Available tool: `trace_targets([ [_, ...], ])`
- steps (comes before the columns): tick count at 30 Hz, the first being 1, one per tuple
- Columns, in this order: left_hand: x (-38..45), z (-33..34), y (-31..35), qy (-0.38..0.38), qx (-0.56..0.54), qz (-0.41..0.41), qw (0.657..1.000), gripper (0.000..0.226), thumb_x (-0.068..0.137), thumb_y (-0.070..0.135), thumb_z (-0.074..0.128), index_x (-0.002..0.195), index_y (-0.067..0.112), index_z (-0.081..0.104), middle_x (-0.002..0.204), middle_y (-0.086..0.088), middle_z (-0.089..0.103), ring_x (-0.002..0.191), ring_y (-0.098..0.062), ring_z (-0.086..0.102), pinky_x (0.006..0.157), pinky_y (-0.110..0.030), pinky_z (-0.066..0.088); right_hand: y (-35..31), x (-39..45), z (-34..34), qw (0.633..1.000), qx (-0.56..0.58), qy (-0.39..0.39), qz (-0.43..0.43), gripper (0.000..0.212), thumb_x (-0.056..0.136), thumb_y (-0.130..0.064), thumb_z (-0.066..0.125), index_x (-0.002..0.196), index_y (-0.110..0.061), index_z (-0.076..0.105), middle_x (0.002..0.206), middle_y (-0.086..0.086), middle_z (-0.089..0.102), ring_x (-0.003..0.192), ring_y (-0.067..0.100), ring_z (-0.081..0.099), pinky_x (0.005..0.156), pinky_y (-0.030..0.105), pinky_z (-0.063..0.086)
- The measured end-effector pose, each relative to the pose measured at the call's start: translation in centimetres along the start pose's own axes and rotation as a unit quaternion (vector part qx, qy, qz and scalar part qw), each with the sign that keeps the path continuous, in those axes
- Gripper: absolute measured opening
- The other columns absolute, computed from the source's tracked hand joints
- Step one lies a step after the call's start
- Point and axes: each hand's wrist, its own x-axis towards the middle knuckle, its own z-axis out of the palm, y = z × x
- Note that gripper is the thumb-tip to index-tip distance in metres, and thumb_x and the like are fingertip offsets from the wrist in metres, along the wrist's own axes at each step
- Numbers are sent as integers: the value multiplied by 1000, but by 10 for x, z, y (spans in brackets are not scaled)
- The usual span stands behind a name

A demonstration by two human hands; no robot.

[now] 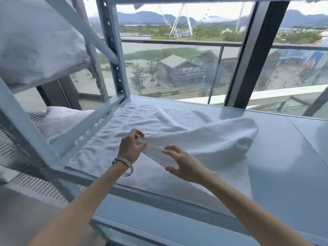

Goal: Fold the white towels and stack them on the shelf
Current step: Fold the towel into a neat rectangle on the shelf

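White towel (pixel 124 125) on grey shelf (pixel 284 157) by window (pixel 177 50).

We're in bright, flat daylight pouring through the window (pixel 177 50); soft shadows only, the wide lens bends the shelf frame (pixel 113 50), and edges look smeared.

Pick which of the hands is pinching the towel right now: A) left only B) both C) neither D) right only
A: the left hand, the one with bangles, pinches a corner of the white towel, while the right hand hovers open beside the fold.
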Motion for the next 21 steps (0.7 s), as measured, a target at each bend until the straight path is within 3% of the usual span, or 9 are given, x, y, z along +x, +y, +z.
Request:
trace_targets([
  [6, 16, -70, -92, 40, 79, -1, 996, 16, 83, 8, 63, 99, 5, 57, 85, -8, 61, 71, -25, 56, 64, -30, 43, -58, 47, 56, 997, -69, -14, -41, 59, 85, -24, 64, 138, -12, 43, 144, 12, 37, 127, 30, 42, 111, 38, 26],
  [8, 19, -82, -119, 16, 152, 3, 988, 16, 86, 12, 60, 101, 8, 55, 87, -9, 63, 76, -29, 59, 62, -30, 39, -64, 47, 68, 994, -103, -24, -40, 57, 82, -24, 65, 135, -13, 47, 143, 12, 39, 130, 29, 40, 113, 43, 19],
  [11, 18, -82, -149, -55, 256, 23, 965, 17, 90, 23, 56, 104, 13, 54, 93, -7, 63, 92, -28, 57, 64, -28, 35, -63, 35, 79, 989, -146, -16, -36, 43, 81, -34, 56, 120, -15, 62, 131, 12, 54, 123, 29, 51, 102, 56, 35],
  [13, 19, -76, -156, -59, 260, 50, 962, 16, 89, 24, 57, 101, 14, 56, 92, -6, 62, 94, -27, 54, 65, -28, 34, -60, 28, 79, 980, -196, -26, -15, 43, 80, -42, 44, 109, -20, 67, 124, 8, 60, 116, 27, 58, 90, 58, 44],
  [17, 26, -58, -145, -63, 235, 82, 966, 15, 84, 22, 61, 97, 15, 59, 92, -5, 62, 94, -28, 55, 71, -32, 42, -42, 16, 72, 970, -237, -37, 42, 42, 78, -44, 37, 104, -26, 65, 121, 0, 62, 113, 26, 60, 76, 65, 47],
  [19, 27, -48, -133, -89, 234, 88, 964, 17, 83, 28, 60, 98, 19, 59, 93, -1, 63, 96, -25, 56, 72, -31, 43, -32, 10, 60, 969, -228, -47, 80, 38, 79, -41, 37, 104, -27, 61, 121, -2, 61, 116, 28, 58, 76, 72, 42],
  [21, 23, -36, -116, -124, 232, 105, 959, 18, 83, 34, 58, 98, 24, 58, 93, 2, 64, 95, -22, 58, 73, -30, 45, -14, 1, 43, 969, -204, -57, 123, 35, 82, -31, 38, 110, -26, 59, 131, -4, 54, 128, 26, 47, 88, 76, 31],
])
